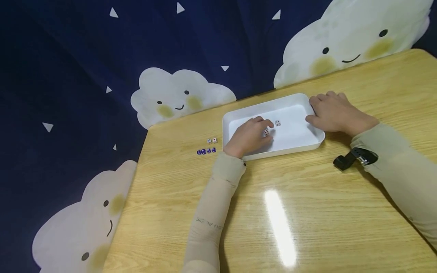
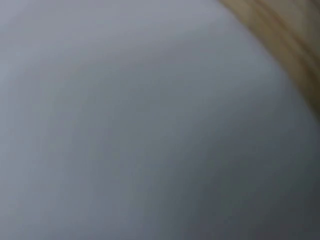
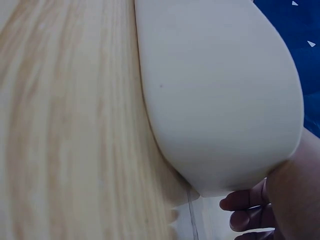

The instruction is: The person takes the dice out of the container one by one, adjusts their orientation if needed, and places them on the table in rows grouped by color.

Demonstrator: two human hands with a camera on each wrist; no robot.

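A shallow white tray (image 1: 293,146) sits on the wooden table. My left hand (image 1: 249,135) reaches over its near left side, thumb and index finger spread on either side of a white die (image 1: 266,132). A second white die (image 1: 278,123) lies on the tray floor just beyond those fingertips. My right hand (image 1: 332,112) grips the tray's right end, its thumb at the rim. In the right wrist view, fingers (image 3: 247,200) of that hand show beside the tray's outer wall (image 3: 220,100). The left wrist view holds only a blurred pale surface and a strip of wood.
Left of the tray, two white dice (image 1: 212,140) lie side by side on the table (image 1: 164,189). Closer to me is a row of several dark blue dice (image 1: 206,151). A dark blue curtain (image 1: 85,57) with cloud prints hangs along the table's back and left edges.
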